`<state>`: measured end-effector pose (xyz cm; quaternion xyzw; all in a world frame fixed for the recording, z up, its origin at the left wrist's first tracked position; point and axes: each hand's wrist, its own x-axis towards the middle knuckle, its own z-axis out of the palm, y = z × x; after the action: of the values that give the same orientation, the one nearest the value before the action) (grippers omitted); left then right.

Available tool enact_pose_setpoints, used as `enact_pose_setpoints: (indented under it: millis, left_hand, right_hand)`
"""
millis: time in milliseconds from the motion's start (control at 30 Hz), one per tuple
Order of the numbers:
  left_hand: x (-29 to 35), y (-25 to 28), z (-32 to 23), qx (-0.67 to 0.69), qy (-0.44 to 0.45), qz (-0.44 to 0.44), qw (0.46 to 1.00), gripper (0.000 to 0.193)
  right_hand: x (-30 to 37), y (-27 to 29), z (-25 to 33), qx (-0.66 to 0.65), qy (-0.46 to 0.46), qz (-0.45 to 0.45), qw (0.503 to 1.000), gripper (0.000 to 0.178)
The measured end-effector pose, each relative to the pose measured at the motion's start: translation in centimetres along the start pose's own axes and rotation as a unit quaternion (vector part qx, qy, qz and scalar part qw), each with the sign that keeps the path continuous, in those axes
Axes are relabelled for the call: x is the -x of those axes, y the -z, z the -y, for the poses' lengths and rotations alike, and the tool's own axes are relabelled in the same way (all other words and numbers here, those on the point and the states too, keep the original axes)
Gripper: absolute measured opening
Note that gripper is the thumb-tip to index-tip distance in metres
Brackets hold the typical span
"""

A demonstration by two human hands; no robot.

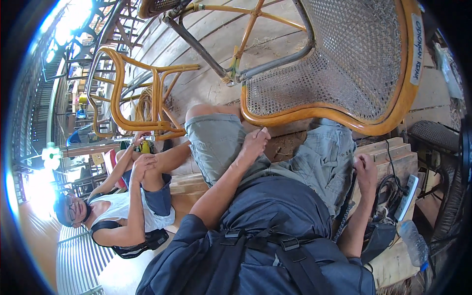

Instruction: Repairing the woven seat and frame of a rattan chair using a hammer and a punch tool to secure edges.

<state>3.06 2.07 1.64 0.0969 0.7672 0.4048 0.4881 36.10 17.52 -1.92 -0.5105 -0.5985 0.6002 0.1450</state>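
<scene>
A rattan chair with woven cane panels (344, 64) lies tipped over in front of me. Its orange-brown curved rim (300, 109) rests close to my knees, and dark legs stretch away to the upper left. My left hand (254, 146) is closed in front of my lap, thumb and fingers pinched together just below that rim. Whatever is in the pinch is too small to make out. Beside my right thigh, my right hand (366, 171) is curled closed near the stacked wooden boards (388, 155). Its fingers hide anything they may hold.
Another person (115, 206) sits to my left, next to a bare rattan chair frame (120, 88). At my right are a white power strip (406, 197), bundled black cables (386, 189), a clear plastic bottle (414, 243) and a dark woven piece (435, 135).
</scene>
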Motion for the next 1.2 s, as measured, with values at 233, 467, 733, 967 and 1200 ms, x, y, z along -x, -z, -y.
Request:
enact_pose_setpoints:
  millis: [233,467,733,967,1200]
  left_hand:
    - [0.7,0.8,1.6,0.019,-0.020,0.004,1.000,0.034]
    - [-0.5,3.7,3.2,0.092,-0.004,-0.014,0.996,0.033]
    - [-2.7,5.6,4.1,0.193,-0.016,-0.037,0.980,0.032]
    - [-3.9,4.9,3.8,0.194,0.012,-0.021,0.981,0.031]
    - [-4.6,4.4,4.3,0.173,-0.015,0.004,0.985,0.033]
  right_hand:
    - [2.7,-0.6,-3.5,0.189,-0.070,-0.106,0.974,0.023]
    - [4.5,-2.6,-4.6,0.297,-0.061,-0.157,0.940,0.023]
    - [7.2,-4.1,-5.8,0.347,-0.052,-0.171,0.921,0.011]
    - [6.4,-3.2,-6.0,0.389,-0.062,-0.135,0.909,0.011]
    - [5.4,-1.7,-7.4,0.437,-0.115,-0.085,0.888,0.021]
